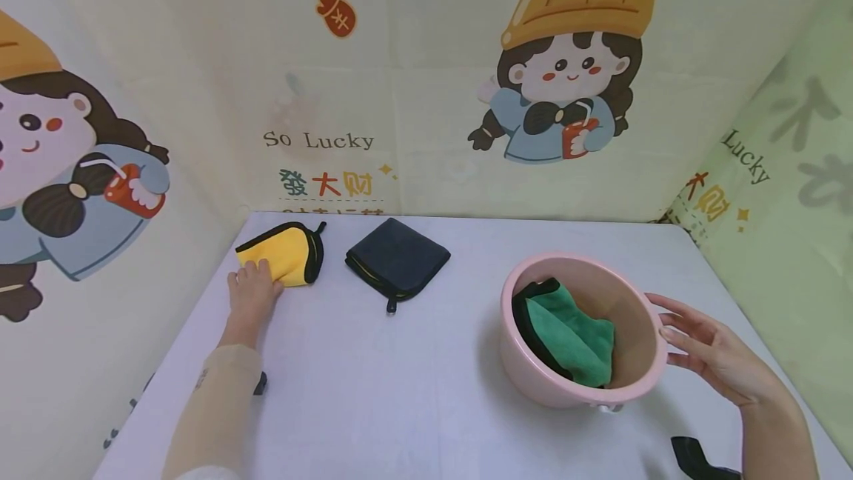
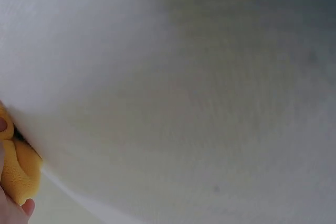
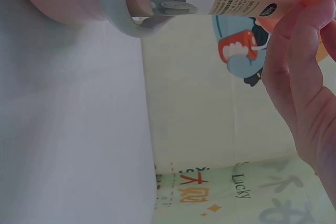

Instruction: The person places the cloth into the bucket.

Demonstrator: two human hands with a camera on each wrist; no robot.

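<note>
At the table's far left my left hand (image 1: 255, 291) grips the near edge of a folded yellow cloth (image 1: 283, 254) with black edging and a small black loop. In the left wrist view the fleecy yellow cloth (image 2: 23, 171) bunches between the fingers. My right hand (image 1: 716, 350) touches the right rim of a pink bucket (image 1: 523, 361), fingers extended along its outside. The right wrist view has the fingertips on the bucket's side, near a printed label (image 3: 231, 4). Inside the bucket lies a crumpled green cloth (image 1: 573, 339) with black edging.
A folded dark navy cloth (image 1: 397, 254) with a black loop lies between the yellow cloth and the bucket. Under the bucket's front rim shows a pale handle fitting (image 1: 608, 407). A black curved piece (image 1: 696, 458) is below the right hand. Printed curtains (image 1: 426, 132) hang behind the white table (image 1: 373, 391).
</note>
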